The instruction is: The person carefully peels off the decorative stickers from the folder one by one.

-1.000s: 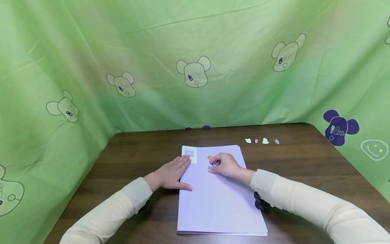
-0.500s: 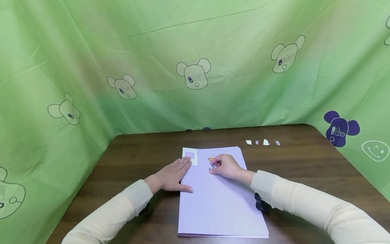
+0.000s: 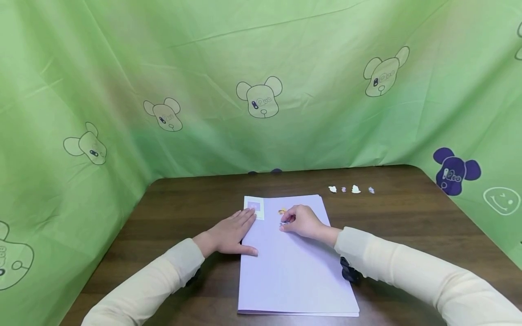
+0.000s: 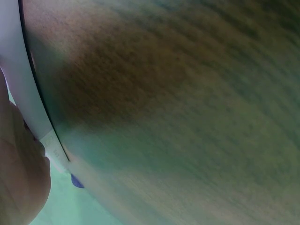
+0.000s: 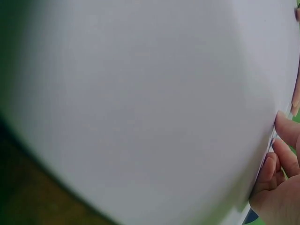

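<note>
While pale sleeves [image 3: 163, 271] are reaching in from the near side, the paper [image 3: 293, 276] is lying on the brown table [image 3: 195, 194], its near edge showing two layers. A black device [image 3: 350, 271] is sitting under the right wrist, beside the paper. The left hand [image 3: 231, 232] is resting across the paper's left edge, fingers straight, fingertips touching the label [image 3: 255, 204] in the far left corner. Apart from it, the right hand [image 3: 303, 222] is pinching a small bluish piece [image 3: 284, 223] over the paper's far half; whether that is touching the paper, I cannot tell. Just beyond, a yellow figure [image 3: 282, 211] is lying on the paper. Farther back and to the right, four bits [image 3: 356, 189] are lying in a row on the table. Behind everything, a green curtain [image 3: 204, 145] is hanging, printed with animal heads.
</note>
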Demonstrator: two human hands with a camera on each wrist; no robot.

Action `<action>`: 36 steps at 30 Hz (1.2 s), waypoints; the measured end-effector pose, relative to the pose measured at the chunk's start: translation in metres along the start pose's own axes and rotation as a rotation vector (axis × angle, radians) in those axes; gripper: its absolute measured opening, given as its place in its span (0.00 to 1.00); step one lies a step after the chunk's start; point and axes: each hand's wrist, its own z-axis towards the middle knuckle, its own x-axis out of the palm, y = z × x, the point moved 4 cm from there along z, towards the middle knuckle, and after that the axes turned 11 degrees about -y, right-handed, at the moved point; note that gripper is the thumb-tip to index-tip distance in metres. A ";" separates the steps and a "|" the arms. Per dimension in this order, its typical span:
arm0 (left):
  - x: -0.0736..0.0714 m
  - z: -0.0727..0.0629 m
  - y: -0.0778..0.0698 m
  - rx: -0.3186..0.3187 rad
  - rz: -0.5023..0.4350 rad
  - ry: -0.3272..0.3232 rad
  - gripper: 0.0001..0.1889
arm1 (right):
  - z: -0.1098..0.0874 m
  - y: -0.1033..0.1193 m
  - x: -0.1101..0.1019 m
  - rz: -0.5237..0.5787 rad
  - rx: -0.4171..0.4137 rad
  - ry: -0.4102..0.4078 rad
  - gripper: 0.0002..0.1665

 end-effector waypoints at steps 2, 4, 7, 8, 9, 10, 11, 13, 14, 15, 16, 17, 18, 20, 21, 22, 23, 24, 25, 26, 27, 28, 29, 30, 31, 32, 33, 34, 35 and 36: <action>0.000 0.000 0.000 0.002 -0.004 -0.002 0.58 | 0.000 0.000 0.000 0.002 -0.010 0.006 0.07; 0.000 0.000 0.001 0.002 -0.005 -0.004 0.59 | 0.001 -0.001 0.001 0.004 -0.016 0.010 0.07; 0.001 0.000 0.001 0.001 -0.007 -0.008 0.59 | 0.002 -0.001 0.000 0.007 -0.025 0.011 0.05; 0.001 0.000 0.001 0.001 -0.004 -0.010 0.59 | 0.002 0.000 -0.001 0.009 -0.028 0.011 0.05; 0.001 0.001 0.001 0.002 -0.002 -0.012 0.59 | 0.002 0.000 -0.001 0.010 -0.033 0.012 0.04; 0.001 0.001 0.001 0.005 -0.001 -0.015 0.58 | 0.003 0.000 -0.002 0.010 -0.035 0.012 0.04; 0.001 0.001 0.001 0.007 -0.001 -0.018 0.58 | 0.003 0.000 -0.002 0.010 -0.035 0.013 0.04; 0.001 0.001 0.000 0.011 0.000 -0.021 0.58 | 0.003 0.000 -0.003 0.015 -0.032 0.020 0.03; 0.001 0.000 0.000 0.012 0.002 -0.022 0.58 | 0.003 0.000 -0.004 0.017 -0.029 0.024 0.03; 0.001 0.000 0.000 0.012 0.002 -0.021 0.58 | 0.003 0.001 -0.004 0.020 -0.026 0.029 0.03; 0.000 0.000 0.000 0.011 0.002 -0.020 0.58 | 0.003 0.001 -0.005 0.024 -0.021 0.033 0.03; 0.000 -0.001 0.000 0.009 0.003 -0.016 0.58 | 0.003 0.002 -0.005 0.029 -0.017 0.037 0.03; 0.000 -0.001 -0.001 0.009 0.006 -0.014 0.58 | 0.003 0.002 -0.006 0.033 -0.015 0.042 0.03; -0.001 -0.001 -0.001 0.009 0.009 -0.012 0.58 | 0.003 0.003 -0.007 0.040 -0.013 0.048 0.03; -0.002 -0.001 -0.002 0.010 0.009 -0.011 0.58 | 0.003 0.003 -0.008 0.042 -0.009 0.051 0.03; -0.002 -0.001 -0.002 0.012 0.011 -0.011 0.58 | 0.003 0.002 -0.008 0.044 -0.002 0.052 0.03; -0.002 -0.001 -0.002 0.015 0.012 -0.013 0.58 | 0.003 0.001 -0.009 0.046 0.004 0.053 0.03; -0.003 -0.001 -0.002 0.016 0.014 -0.013 0.58 | 0.004 0.000 -0.009 0.047 0.010 0.052 0.03; -0.003 -0.002 -0.002 0.016 0.016 -0.013 0.58 | 0.004 -0.001 -0.009 0.047 0.015 0.049 0.03; -0.003 -0.001 -0.002 0.015 0.018 -0.012 0.58 | 0.005 -0.002 -0.010 0.046 0.023 0.048 0.03; -0.003 -0.001 -0.002 0.014 0.021 -0.011 0.58 | 0.005 -0.003 -0.010 0.049 0.030 0.047 0.04; -0.002 -0.001 -0.002 0.014 0.024 -0.011 0.58 | 0.006 -0.003 -0.011 0.053 0.038 0.045 0.04; -0.002 -0.001 -0.002 0.013 0.025 -0.011 0.58 | 0.006 -0.004 -0.011 0.057 0.048 0.045 0.05; -0.003 -0.002 -0.002 0.011 0.026 -0.010 0.58 | 0.006 -0.005 -0.011 0.062 0.063 0.043 0.05; -0.003 -0.002 -0.002 0.011 0.025 -0.011 0.58 | 0.006 -0.007 -0.012 0.071 0.077 0.044 0.05; -0.003 -0.002 -0.002 0.012 0.023 -0.013 0.58 | 0.006 -0.008 -0.012 0.082 0.091 0.046 0.05; -0.003 -0.002 -0.002 0.013 0.022 -0.014 0.58 | 0.006 -0.009 -0.012 0.091 0.101 0.048 0.06; -0.003 -0.002 -0.002 0.012 0.020 -0.015 0.58 | 0.006 -0.010 -0.013 0.097 0.109 0.048 0.06; -0.003 -0.002 -0.002 0.012 0.018 -0.016 0.58 | 0.006 -0.011 -0.013 0.104 0.113 0.048 0.06; -0.003 -0.002 -0.002 0.012 0.014 -0.018 0.58 | 0.006 -0.012 -0.013 0.110 0.117 0.048 0.06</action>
